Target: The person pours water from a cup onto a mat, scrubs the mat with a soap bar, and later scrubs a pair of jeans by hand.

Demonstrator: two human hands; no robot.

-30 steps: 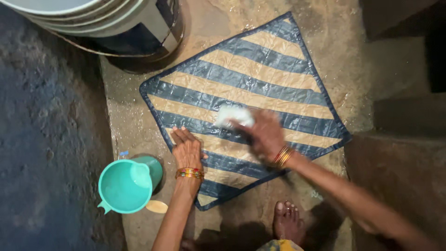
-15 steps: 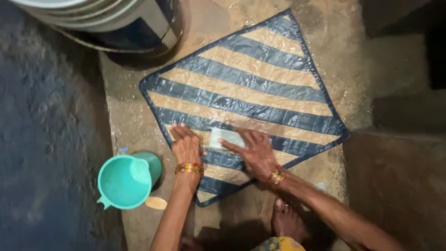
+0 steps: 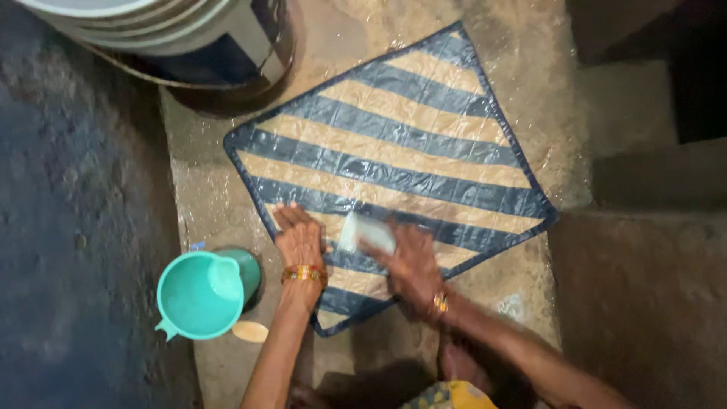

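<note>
**Soap bar pressed onto the striped mat, free hand pinning the cloth**

I see my right hand (image 3: 413,266) closed over a pale bar of soap (image 3: 366,231), fingers wrapped along its top and sides, pressing it down on the striped mat (image 3: 394,159). The bar sits on the mat's near part, just beside my left hand (image 3: 299,241). That left hand lies flat, fingers spread and open, palm on the mat near its left edge, clamped on nothing, only pinning the cloth. The right hand is blurred, so I cannot tell exactly how the thumb sits.

The mat is spread like a diamond on the wet stone floor (image 3: 219,204), blue and tan bands running across it, quilted and glossy. I judge it soft and limp, heavy with water, likely to bunch or slide on the wet stone unless held flat. The bound edge or a corner looks like the best place to take hold. The soap I judge small, hard and slippery; a hold across its long sides with the palm on top should keep it from shooting out.

A teal jug (image 3: 203,294) stands well to the left of the left wrist, and a large drum (image 3: 189,38) stands beyond the mat's far left edge.
</note>
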